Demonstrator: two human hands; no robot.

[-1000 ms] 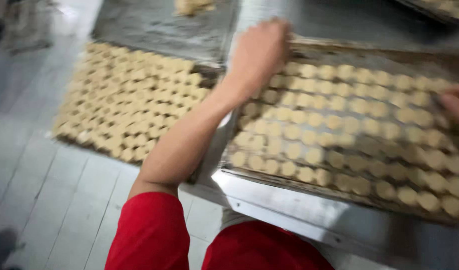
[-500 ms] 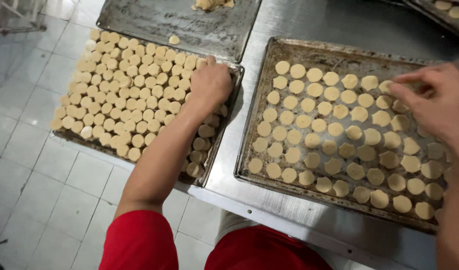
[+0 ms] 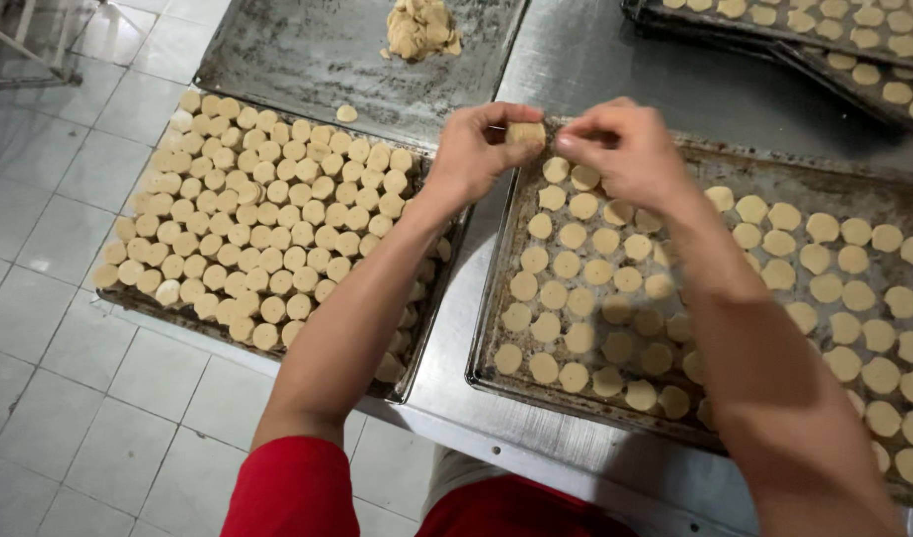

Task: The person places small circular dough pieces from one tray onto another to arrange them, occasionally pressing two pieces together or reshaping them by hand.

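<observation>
We see a steel table (image 3: 576, 60) bearing a left tray (image 3: 421, 328) packed with dough rounds, a right tray (image 3: 491, 288) of spaced rounds, a far tray (image 3: 277, 60) with a dough lump, and stacked trays (image 3: 774, 50) at the top right.

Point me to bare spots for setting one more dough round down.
Free: right tray along its far rim, right of the right hand; far tray around the dough lump; steel strip between trays. Left tray is packed edge to edge.
</observation>
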